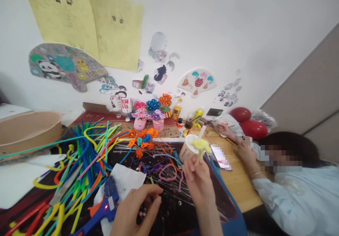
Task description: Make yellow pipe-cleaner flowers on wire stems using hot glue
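My right hand [198, 179] is closed around the stem of a yellow pipe-cleaner flower [201, 145], held upright above the dark work mat [225, 207]. My left hand [136, 207] rests low on the mat with its fingers curled and pinched on something small that I cannot make out. Beside it lies a blue glue gun [106, 207] on a white tissue [124, 181]. A white paper cup [188, 147] stands just behind the flower.
A heap of coloured pipe cleaners [84, 158] covers the left of the table. Finished flower pots [148, 118] stand at the back by the wall. Another person [286, 179] leans on the wooden table at right, hands near a phone [221, 156]. Red balloons [247, 123] lie behind.
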Motion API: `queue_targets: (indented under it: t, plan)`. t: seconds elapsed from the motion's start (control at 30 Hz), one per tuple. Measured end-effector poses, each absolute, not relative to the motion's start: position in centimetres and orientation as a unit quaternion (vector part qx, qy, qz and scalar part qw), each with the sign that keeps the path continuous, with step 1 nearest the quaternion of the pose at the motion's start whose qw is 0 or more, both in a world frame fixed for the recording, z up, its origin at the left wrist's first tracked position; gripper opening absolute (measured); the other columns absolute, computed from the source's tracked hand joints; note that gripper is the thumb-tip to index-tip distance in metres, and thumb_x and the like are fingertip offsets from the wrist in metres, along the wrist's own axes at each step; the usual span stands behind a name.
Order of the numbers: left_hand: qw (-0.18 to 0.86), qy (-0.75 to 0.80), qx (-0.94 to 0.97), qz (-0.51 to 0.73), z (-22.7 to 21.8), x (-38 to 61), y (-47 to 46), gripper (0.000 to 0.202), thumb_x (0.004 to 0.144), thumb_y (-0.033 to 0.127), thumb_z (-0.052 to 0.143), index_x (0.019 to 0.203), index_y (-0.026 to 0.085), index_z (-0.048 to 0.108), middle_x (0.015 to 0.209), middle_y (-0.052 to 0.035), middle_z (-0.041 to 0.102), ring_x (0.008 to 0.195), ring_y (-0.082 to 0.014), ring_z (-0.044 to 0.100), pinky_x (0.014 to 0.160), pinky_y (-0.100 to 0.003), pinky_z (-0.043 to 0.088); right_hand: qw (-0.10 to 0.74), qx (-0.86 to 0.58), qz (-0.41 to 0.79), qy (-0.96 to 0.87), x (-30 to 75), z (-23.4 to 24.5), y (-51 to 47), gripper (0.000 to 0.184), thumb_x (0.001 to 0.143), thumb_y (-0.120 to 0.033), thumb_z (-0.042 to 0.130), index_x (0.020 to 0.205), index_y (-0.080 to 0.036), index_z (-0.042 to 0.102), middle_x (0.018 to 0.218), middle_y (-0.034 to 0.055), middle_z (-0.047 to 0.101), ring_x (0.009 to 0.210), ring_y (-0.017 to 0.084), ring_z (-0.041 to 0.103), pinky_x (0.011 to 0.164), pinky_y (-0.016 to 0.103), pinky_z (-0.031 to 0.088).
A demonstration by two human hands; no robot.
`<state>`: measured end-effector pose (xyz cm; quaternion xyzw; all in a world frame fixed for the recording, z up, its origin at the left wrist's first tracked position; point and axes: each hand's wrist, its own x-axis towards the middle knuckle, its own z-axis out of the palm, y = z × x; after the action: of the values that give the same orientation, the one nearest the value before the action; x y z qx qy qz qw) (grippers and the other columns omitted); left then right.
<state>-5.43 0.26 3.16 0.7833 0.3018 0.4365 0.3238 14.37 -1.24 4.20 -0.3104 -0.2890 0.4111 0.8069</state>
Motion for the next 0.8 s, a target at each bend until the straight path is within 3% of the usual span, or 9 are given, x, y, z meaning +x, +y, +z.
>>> queue_targets:
  t: [0.1,0.3,0.47,0.67,0.8]
  plan:
    - [0.294,0.335,0.771,0.454,4.4,-4.8,0.8,0.008,0.090,0.030,0.061,0.096,0.030,0.066,0.073,0.0067,0.070,0.062,-0.0119,0.065,0.062,-0.019,0.052,0.805,-0.367,0.351,-0.306,12.1,4.1,-0.5,0.029,0.072,-0.038,0.084,0.067,-0.018,0.064,0.057,-0.0043,0.052,0.043,0.005,0.034,0.042,0.021,0.025]
    - [0.236,0.352,0.762,0.490,6.6,-3.5,1.9,0.013,0.090,0.034,0.061,0.099,0.025,0.062,0.076,0.0046,0.068,0.057,-0.0114,0.061,0.058,-0.021,0.051,0.762,-0.462,0.265,-0.368,9.2,4.7,-0.1,0.018,0.079,-0.034,0.077,0.075,-0.019,0.068,0.057,-0.0038,0.056,0.048,0.008,0.046,0.043,0.019,0.034]
    - [0.182,0.369,0.752,0.515,7.2,-3.2,2.1,0.010,0.091,0.033,0.060,0.089,0.024,0.062,0.069,0.0056,0.064,0.054,-0.0111,0.058,0.055,-0.020,0.046,0.723,-0.494,0.207,-0.437,8.4,5.1,0.0,0.015,0.083,-0.027,0.071,0.071,-0.019,0.067,0.062,-0.0022,0.060,0.054,0.011,0.050,0.050,0.021,0.040]
    - [0.190,0.365,0.758,0.507,6.6,-3.1,2.4,0.017,0.092,0.031,0.056,0.079,0.023,0.063,0.063,0.0066,0.067,0.051,-0.0110,0.060,0.051,-0.019,0.045,0.716,-0.510,0.170,-0.445,8.2,4.6,0.2,0.013,0.084,-0.025,0.068,0.072,-0.018,0.067,0.063,-0.0022,0.060,0.056,0.012,0.052,0.052,0.021,0.044]
    - [0.222,0.358,0.805,0.418,5.3,-3.8,2.4,0.018,0.094,0.027,0.054,0.079,0.024,0.064,0.066,0.0063,0.069,0.056,-0.0116,0.062,0.053,-0.018,0.045,0.723,-0.515,0.143,-0.438,8.5,4.3,0.6,0.011,0.084,-0.024,0.068,0.074,-0.018,0.066,0.063,-0.0030,0.059,0.054,0.011,0.052,0.051,0.021,0.044]
